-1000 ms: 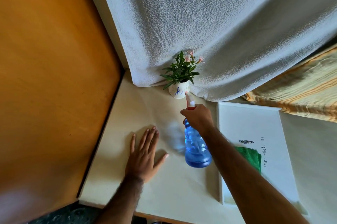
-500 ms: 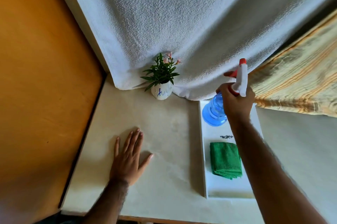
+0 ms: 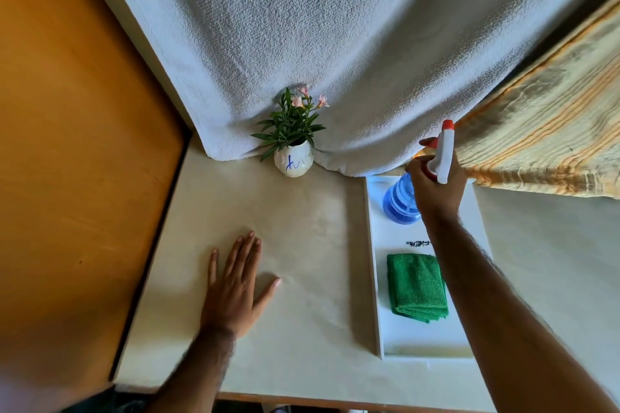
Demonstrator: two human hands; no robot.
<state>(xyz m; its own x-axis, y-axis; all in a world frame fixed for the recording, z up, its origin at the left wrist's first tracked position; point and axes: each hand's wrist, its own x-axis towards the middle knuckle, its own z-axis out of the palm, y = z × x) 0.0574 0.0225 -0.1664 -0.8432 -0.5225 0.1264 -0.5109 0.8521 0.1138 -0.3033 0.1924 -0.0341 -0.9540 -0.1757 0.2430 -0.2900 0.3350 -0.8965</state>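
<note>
finding: the right hand [image 3: 436, 192] is clenched round the neck of a blue translucent plastic spray bottle [image 3: 400, 199] with a white trigger head and red nozzle. as far as can be seen, the red trigger lever stands clear of the fingers.

location: the spray bottle is at the far end of a shallow white rectangular tray [image 3: 373, 278], which lies on the right part of the cream counter [image 3: 302, 244]. whether its base rests on the tray floor or hangs just above it cannot be told.

key relation: the bottle's body lies below and left of the grip, with the head above it. the long axis leans, base toward the counter's middle and nozzle up toward the back edge. the tray floor sits directly under the base, so in my judgement a set-down calls for righting the wrist and a short drop, with no sideways travel.

pose: the right arm reaches in from the near right corner, its forearm crossing the right edge of a folded green microfibre cloth [image 3: 416, 288] on the tray's near half. the left hand [image 3: 235, 285] lies flat, palm down, fingers straight, grasping nothing, near the counter's left edge and well apart from the tray.

also noted: a small white ceramic vase [image 3: 293, 162] with green leaves stands at the back edge.
</note>
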